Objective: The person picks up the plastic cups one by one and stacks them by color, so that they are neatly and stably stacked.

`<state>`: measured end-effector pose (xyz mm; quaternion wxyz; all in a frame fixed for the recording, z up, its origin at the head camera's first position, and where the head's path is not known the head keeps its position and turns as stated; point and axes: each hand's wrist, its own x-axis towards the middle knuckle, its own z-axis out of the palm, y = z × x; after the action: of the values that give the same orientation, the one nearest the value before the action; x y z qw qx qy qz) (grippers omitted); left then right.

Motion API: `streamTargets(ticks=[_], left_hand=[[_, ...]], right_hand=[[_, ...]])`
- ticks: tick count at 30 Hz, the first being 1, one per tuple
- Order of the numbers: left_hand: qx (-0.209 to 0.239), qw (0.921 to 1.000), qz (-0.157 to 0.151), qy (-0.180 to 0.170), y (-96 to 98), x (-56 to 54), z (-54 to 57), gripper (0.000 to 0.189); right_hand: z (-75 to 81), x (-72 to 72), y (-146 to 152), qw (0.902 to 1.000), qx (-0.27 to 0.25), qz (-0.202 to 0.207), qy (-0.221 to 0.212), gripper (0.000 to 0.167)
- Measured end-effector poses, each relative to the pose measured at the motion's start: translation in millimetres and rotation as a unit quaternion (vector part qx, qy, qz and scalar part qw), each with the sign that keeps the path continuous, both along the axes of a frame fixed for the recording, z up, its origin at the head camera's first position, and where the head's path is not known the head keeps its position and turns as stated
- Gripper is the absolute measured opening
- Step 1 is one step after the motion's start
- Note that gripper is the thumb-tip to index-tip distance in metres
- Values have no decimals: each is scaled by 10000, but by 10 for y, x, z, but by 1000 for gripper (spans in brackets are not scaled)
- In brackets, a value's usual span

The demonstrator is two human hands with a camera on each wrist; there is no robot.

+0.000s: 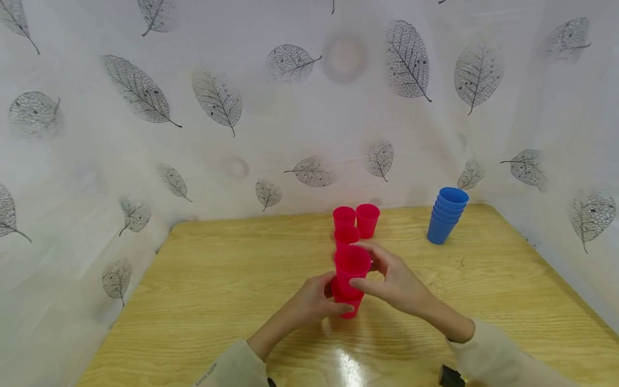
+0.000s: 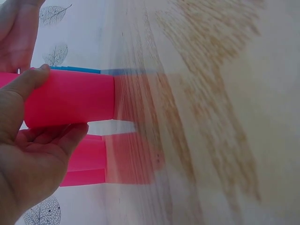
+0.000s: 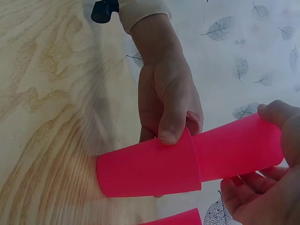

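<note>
My left hand (image 1: 314,301) grips a red plastic cup (image 1: 349,309) that stands upright on the table. Just above it, my right hand (image 1: 398,282) holds a second red cup (image 1: 352,269) between thumb and fingers. In the right wrist view, the base of this upper cup (image 3: 239,147) sits inside the mouth of the lower cup (image 3: 145,168), with much of its wall still showing. Behind them stand three more red cups: one near cup (image 1: 347,235), a back left cup (image 1: 344,216) and a back right cup (image 1: 368,221).
A nested stack of several blue cups (image 1: 447,216) stands at the back right of the wooden table (image 1: 232,269). A small black object (image 1: 451,376) lies by the right sleeve. A pale leaf-printed sheet (image 1: 290,118) hangs behind and at the sides.
</note>
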<state>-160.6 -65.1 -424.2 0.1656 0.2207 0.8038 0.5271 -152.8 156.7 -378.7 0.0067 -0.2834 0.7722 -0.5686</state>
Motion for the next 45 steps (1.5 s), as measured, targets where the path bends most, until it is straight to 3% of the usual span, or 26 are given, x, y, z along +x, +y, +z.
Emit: streamTargets(ticks=[12,25,34,45], left_hand=[[-47,10000,-6,73,-3,-5,-11,49],[12,10000,79,-19,10,-1,-23,52],[-34,9999,100,3,15,0,-18,53],[-121,9997,182,-124,31,6,-30,58]], right_hand=[[-84,25,17,9998,189,-5,69,54],[-76,18,126,9993,288,-211,125,49],[-84,-67,259,9982,360,-459,123,47],[-132,-299,479,9905,648,-1193,-205,52]])
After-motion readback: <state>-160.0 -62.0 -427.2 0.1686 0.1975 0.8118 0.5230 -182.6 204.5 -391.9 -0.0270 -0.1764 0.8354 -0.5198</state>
